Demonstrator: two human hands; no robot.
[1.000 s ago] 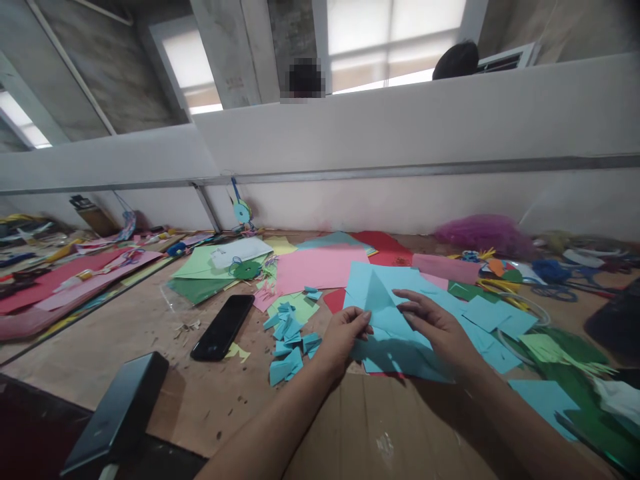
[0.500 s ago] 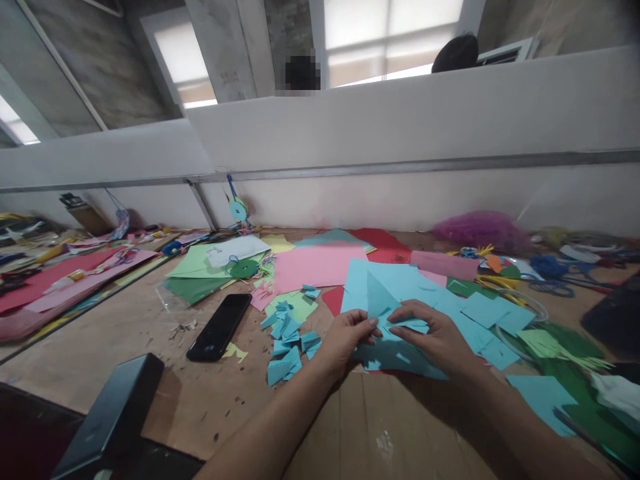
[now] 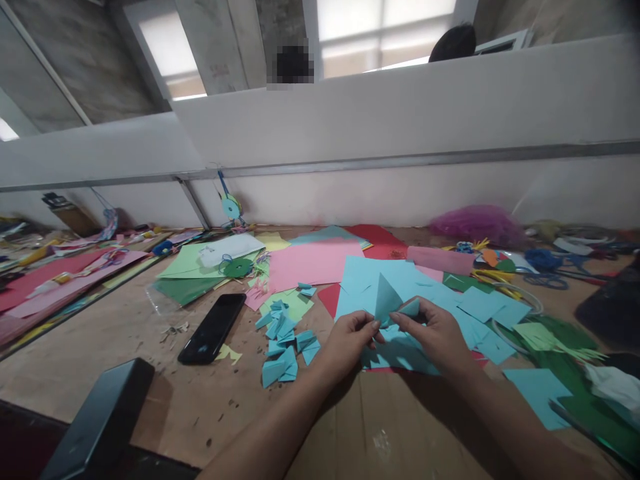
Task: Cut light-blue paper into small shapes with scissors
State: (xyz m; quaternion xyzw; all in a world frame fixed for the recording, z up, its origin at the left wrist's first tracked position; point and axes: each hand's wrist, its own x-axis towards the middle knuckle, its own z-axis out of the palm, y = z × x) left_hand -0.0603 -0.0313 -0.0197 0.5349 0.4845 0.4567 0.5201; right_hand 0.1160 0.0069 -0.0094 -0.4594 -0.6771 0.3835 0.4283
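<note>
Between my two hands is a piece of folded light-blue paper (image 3: 386, 298), with one pointed flap standing upright. My left hand (image 3: 354, 335) pinches its lower left side between thumb and fingers. On the other side, my right hand (image 3: 429, 327) is closed on the paper's right part, where a smaller folded flap sticks out. Large light-blue sheets (image 3: 365, 273) lie on the table beneath and behind the hands. To the left rests a loose pile of small folded light-blue paper pieces (image 3: 283, 327).
A black phone (image 3: 213, 329) lies left of the pile, with a dark box-like object (image 3: 103, 413) nearer me. Pink paper (image 3: 315, 263) and green paper (image 3: 185, 287) lie farther back. Cut light-blue squares (image 3: 483, 303) are at the right. A white partition (image 3: 350, 127) stands behind the table.
The paper has turned slightly between my fingers, and its right flap now tilts upward. My right hand has shifted a little. The whole view has moved slightly.
</note>
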